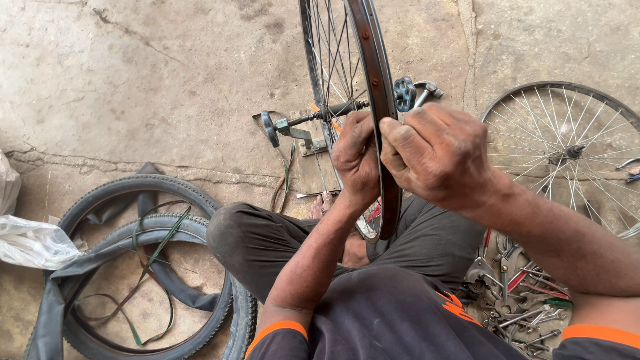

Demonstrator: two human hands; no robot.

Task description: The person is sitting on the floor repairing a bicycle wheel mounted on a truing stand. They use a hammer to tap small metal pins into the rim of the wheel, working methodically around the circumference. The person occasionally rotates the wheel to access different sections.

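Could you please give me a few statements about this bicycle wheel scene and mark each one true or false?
1. Both hands are on the rim of the upright wheel. True: the left hand and the right hand grip it from either side.
2. A tyre is fitted on that wheel. False: the rim is bare; the tyres lie on the floor.
3. A second spoked wheel lies flat at the right. True.
4. The tools are beside the tyres. False: they are piled at the other side, under the right forearm.
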